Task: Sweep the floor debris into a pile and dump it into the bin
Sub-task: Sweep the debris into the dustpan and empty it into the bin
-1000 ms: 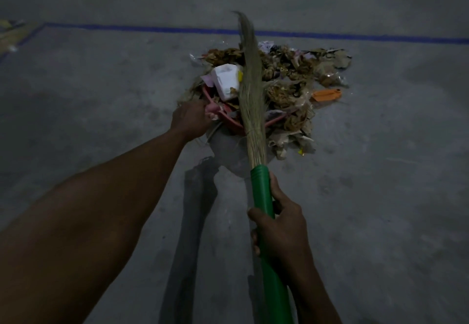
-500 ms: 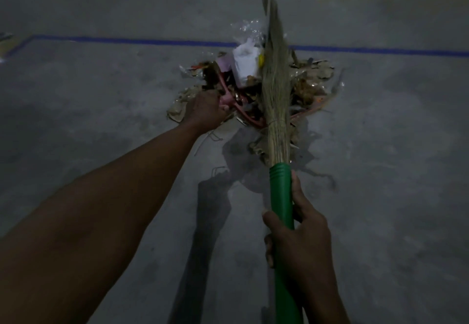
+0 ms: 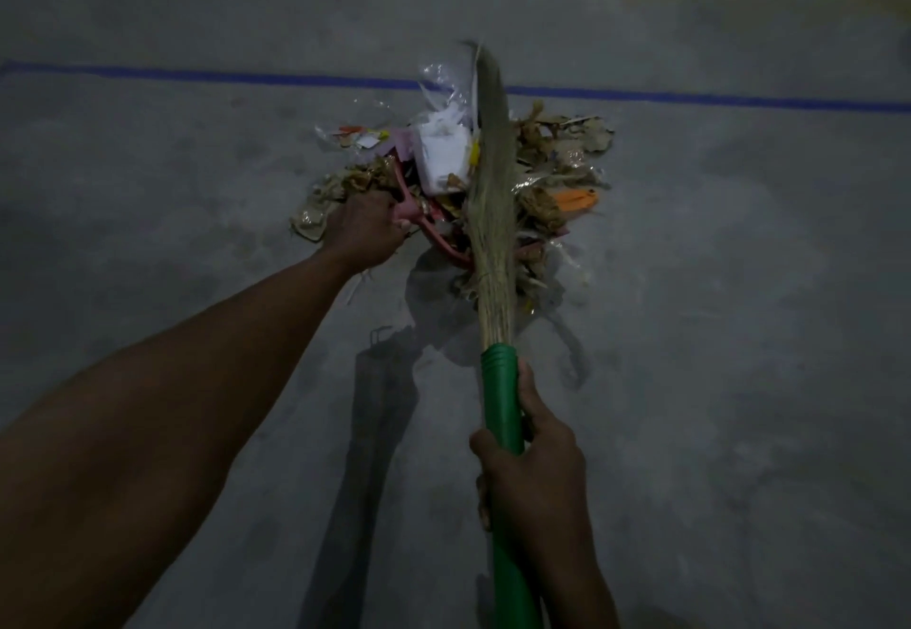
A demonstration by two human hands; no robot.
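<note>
dim view down onto a grey concrete floor (image 3: 739,332), with both bare forearms reaching away from the viewer. the right hand (image 3: 535,470), near and right of centre, is clenched around the green handle of a broom (image 3: 502,406), thumb laid along the shaft. the broom's pale grass bristles (image 3: 490,175) run far from the hand and lie across the middle of the debris pile (image 3: 547,160), hiding what is under them. the left hand (image 3: 362,229) reaches to the left edge of the pile and grasps the pink handle of a red dustpan (image 3: 443,246), whose curved rim shows only in part under the litter. the pile sits at the scene's centre: dry brown leaves and crumpled paper, a white container (image 3: 441,157) just left of the bristles, an orange piece (image 3: 574,199) on the right, and clear plastic (image 3: 438,81) at the far side. a blue line (image 3: 197,76) crosses the floor just beyond the pile. dark shadows (image 3: 374,431) of arm and broom fall on the floor between the two arms.
</note>
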